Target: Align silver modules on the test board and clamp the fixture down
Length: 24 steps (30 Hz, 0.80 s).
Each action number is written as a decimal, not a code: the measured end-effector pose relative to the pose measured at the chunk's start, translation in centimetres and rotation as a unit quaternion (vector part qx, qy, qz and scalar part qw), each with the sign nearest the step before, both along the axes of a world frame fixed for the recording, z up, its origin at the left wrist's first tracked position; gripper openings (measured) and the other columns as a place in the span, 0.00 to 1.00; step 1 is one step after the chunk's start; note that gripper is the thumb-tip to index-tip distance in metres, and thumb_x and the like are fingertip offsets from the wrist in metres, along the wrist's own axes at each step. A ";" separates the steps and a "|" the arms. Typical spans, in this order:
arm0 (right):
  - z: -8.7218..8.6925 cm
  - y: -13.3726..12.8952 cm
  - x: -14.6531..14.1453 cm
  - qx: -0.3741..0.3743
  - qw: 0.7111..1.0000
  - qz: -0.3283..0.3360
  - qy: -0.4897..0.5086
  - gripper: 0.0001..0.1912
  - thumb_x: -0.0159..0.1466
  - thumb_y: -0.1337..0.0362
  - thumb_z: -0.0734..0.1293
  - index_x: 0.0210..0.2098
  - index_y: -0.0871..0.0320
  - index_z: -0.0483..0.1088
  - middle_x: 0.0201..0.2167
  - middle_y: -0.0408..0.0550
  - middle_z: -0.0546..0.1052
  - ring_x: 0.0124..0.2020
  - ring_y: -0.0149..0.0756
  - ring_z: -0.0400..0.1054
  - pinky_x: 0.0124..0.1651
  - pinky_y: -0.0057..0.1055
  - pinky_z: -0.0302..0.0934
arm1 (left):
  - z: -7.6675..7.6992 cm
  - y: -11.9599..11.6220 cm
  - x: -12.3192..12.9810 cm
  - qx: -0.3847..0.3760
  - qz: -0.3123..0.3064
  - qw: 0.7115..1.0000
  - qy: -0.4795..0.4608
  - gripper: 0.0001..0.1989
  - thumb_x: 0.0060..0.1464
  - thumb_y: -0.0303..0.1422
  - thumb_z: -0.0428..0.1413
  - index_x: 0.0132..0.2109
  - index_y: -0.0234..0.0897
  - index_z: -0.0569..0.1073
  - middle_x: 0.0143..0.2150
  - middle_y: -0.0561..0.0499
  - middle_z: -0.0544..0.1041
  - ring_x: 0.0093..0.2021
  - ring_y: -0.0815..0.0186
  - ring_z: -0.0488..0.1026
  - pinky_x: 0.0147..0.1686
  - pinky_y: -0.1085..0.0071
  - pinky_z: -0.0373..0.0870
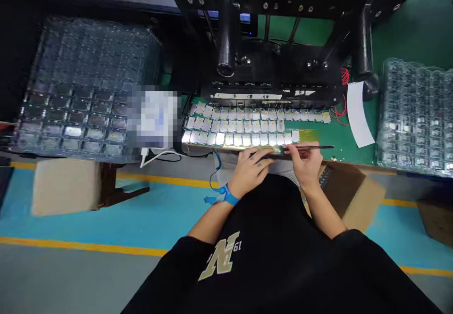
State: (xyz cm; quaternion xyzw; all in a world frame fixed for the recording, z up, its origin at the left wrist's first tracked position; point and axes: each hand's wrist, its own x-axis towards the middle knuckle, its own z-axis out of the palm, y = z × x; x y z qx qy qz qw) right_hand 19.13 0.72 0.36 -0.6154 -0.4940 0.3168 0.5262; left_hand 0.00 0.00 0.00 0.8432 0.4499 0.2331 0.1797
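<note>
Finding the left hand at the near edge of the green board, its fingers loosely extended and holding nothing, with a blue wrist strap on that wrist. The right hand pinches a thin black rod between thumb and fingers — the rod lies along that edge, just before the gold strip. Rows of silver modules cover the board's left part, reaching the near edge. A plastic tray stands left of the board, a second tray right.
</note>
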 end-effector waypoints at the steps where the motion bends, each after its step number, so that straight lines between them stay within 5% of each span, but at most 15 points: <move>1: 0.0 0.0 0.0 -0.004 1.000 -0.001 -0.001 0.14 0.61 0.58 0.74 0.36 0.55 0.66 0.27 0.41 0.80 0.29 0.34 0.79 0.33 0.28 0.75 | 0.0 -0.1 0.0 -0.003 0.000 1.000 0.003 0.11 0.64 0.29 0.53 0.47 0.44 0.79 0.60 0.55 0.76 0.54 0.56 0.63 0.49 0.58 0.61; 24: 0.8 0.6 -0.5 -0.018 0.993 -0.014 0.117 0.16 0.61 0.57 0.74 0.36 0.53 0.62 0.29 0.43 0.81 0.27 0.37 0.78 0.30 0.34 0.75 | -0.2 -0.2 0.1 0.012 0.007 1.000 -0.007 0.10 0.63 0.28 0.54 0.45 0.44 0.79 0.59 0.55 0.77 0.53 0.56 0.64 0.48 0.58 0.62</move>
